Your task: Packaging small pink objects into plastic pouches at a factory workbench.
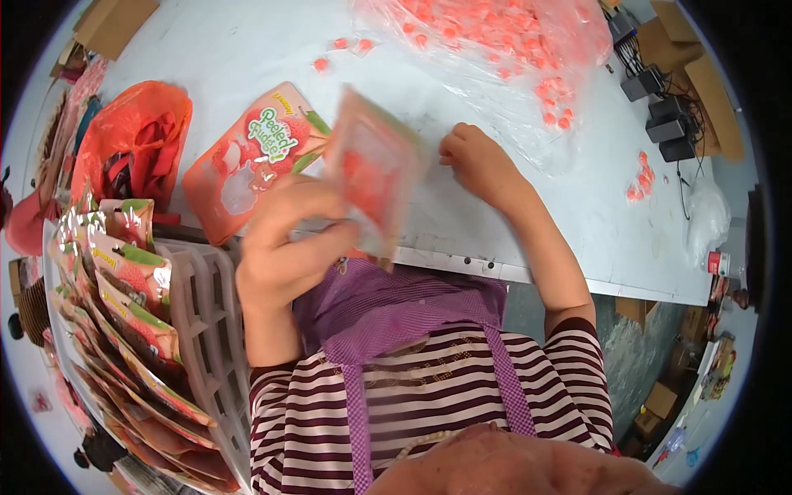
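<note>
My left hand (290, 239) pinches the lower edge of a candy pouch (371, 177), held up and tilted above the table edge. The pouch is smeared by motion. Red pieces show through its clear window. My right hand (481, 165) is closed over the table to the right of that pouch, its fingers curled; what they hold, if anything, is hidden. A second pink-and-red pouch (256, 157) lies flat on the table beyond my left hand. At the far side, a big clear plastic bag (495, 49) spreads out with many wrapped red candies in it.
A few loose candies (322, 64) lie on the white table (247, 41). To the left are an orange plastic bag (136, 124) and a plastic crate (210, 330) stacked with pouches (140, 305). Black power adapters (668, 124) and a small candy pile (641, 177) sit at right.
</note>
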A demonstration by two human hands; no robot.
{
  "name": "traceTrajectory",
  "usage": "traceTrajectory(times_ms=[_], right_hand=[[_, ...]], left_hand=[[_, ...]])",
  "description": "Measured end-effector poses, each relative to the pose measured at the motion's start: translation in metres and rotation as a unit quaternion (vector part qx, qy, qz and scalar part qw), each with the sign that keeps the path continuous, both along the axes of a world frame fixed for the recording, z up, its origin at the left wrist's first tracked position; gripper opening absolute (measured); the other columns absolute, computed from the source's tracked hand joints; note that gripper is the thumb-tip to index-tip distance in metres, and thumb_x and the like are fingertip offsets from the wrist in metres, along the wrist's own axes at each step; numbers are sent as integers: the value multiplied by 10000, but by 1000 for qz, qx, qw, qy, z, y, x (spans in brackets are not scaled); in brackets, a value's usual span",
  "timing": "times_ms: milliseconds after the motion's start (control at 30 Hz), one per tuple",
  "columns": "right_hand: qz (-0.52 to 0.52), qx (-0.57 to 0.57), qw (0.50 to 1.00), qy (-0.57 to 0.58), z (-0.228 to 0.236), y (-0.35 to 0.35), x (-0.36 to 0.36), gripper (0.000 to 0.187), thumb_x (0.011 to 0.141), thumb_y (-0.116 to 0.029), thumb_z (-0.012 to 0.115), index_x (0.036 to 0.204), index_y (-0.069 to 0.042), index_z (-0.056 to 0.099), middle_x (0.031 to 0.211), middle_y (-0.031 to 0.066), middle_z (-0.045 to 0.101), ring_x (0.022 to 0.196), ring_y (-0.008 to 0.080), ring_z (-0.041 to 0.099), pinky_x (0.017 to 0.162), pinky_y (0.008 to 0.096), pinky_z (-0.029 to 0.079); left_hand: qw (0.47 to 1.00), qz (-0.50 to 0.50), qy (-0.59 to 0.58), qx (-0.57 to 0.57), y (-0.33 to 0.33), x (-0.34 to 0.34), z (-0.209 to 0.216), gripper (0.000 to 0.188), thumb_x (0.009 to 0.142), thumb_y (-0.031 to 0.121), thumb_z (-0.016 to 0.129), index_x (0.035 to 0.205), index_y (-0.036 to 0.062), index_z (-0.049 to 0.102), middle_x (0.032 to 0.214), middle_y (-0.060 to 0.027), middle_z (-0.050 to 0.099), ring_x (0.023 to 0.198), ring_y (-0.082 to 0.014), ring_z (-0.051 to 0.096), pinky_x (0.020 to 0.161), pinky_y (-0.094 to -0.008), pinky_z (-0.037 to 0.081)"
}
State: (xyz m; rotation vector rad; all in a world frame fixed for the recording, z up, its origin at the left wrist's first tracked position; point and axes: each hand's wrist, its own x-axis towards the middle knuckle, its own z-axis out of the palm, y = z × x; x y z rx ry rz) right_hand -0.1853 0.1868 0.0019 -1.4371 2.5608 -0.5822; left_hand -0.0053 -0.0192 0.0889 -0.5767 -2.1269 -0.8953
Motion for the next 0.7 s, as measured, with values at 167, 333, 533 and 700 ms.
traceTrajectory(times_ms=[167, 333, 533, 700], right_hand=[[-88, -375, 921, -63, 61, -2, 30, 179, 713, 74, 595, 864, -18, 623, 918, 103, 620, 827, 256, 604, 771, 312, 488], [166, -289, 934, 127, 101, -8, 53, 175, 794, -239, 664, 868, -83, 637, 1003, 71, 625, 901, 262, 607, 967, 473, 360], [351, -71, 927, -115, 92, -15, 69, 604, 728, -649, 523, 922, -96, 669, 1104, 99, 618, 1101, 264, 533, 1054, 587, 106], [291, -304, 906, -28, 88, 3, 51, 672, 628, -714, 570, 878, -96, 652, 972, 33, 544, 973, 256, 500, 1010, 544, 218]], left_hand=[[1000, -16, 15, 3, 7, -9, -6, 218, 535, 0, 665, 749, 14, 629, 848, -73, 547, 679, -216, 541, 573, -304, 446], [999, -28, -12, -23, 11, -10, -2, 237, 530, 25, 676, 761, 15, 619, 849, -77, 546, 680, -223, 541, 570, -303, 444], [997, -75, -34, 6, 26, -2, -1, 172, 541, 30, 680, 704, 11, 630, 797, -77, 574, 671, -233, 557, 589, -325, 460], [994, -97, -18, 47, 19, 5, 3, 138, 549, 57, 683, 676, 40, 631, 789, -80, 582, 638, -231, 541, 563, -317, 455]])
